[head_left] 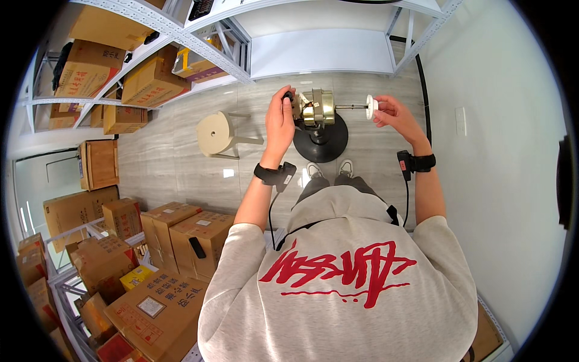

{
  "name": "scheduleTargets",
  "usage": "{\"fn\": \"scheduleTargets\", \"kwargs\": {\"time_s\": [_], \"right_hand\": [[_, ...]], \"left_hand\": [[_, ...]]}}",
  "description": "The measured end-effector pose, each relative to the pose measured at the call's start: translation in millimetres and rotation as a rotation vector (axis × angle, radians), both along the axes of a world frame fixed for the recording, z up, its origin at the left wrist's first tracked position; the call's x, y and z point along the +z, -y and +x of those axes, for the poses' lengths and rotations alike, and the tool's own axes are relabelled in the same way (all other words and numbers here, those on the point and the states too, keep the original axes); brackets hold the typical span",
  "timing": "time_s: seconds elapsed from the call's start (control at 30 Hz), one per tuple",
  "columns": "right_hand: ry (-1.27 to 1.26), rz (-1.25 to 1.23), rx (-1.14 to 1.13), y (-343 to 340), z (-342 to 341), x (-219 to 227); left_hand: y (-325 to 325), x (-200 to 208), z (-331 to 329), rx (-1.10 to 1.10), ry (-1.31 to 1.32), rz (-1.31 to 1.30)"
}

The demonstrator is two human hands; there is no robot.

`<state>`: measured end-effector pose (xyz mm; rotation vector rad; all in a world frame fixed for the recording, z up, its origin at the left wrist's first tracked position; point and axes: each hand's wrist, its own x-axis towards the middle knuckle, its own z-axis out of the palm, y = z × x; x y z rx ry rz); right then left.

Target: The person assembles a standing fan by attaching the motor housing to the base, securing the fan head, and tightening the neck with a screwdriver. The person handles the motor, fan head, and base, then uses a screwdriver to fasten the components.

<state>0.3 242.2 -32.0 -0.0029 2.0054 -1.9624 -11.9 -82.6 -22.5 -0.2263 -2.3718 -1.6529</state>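
A brass-coloured electric fan motor sits on top of a stand with a round black base in front of me. Its thin metal shaft points to the right. My left hand is closed around the black rear end of the motor, steadying it from the left. With thumb and fingertips, my right hand grips a white round plastic nut at the tip of the shaft. Whether the nut is threaded onto the shaft cannot be made out. Part of the motor's rear is hidden by my left hand.
A beige plastic stool stands left of the base. Beyond the motor is a white metal shelf. Shelves with cardboard boxes line the left, and more cartons stack behind. A white wall rises at the right.
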Motion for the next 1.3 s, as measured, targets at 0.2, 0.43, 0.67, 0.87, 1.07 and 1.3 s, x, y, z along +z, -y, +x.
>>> {"fn": "scheduleTargets", "kwargs": {"time_s": [0.2,0.43,0.67,0.87,1.07,1.3], "right_hand": [[0.125,0.222,0.058,-5,-12,-6],[-0.102,0.092,-0.150,9,-11,-18],[-0.094,-0.018,-0.007,3,-6,-7],[-0.055,-0.022,0.076,-6,-6,-6],[0.098,0.100,0.097,-10,-14,-1],[0.183,0.175,0.021,-25,-21,-5]], "left_hand": [[-2,6,2,0.000,0.002,-0.005],[-1,5,2,-0.004,0.013,0.011],[-1,1,3,0.004,0.003,0.020],[-2,0,3,0.008,0.007,0.026],[-5,0,3,0.029,-0.003,0.019],[-7,3,8,0.063,-0.013,0.015]]}}
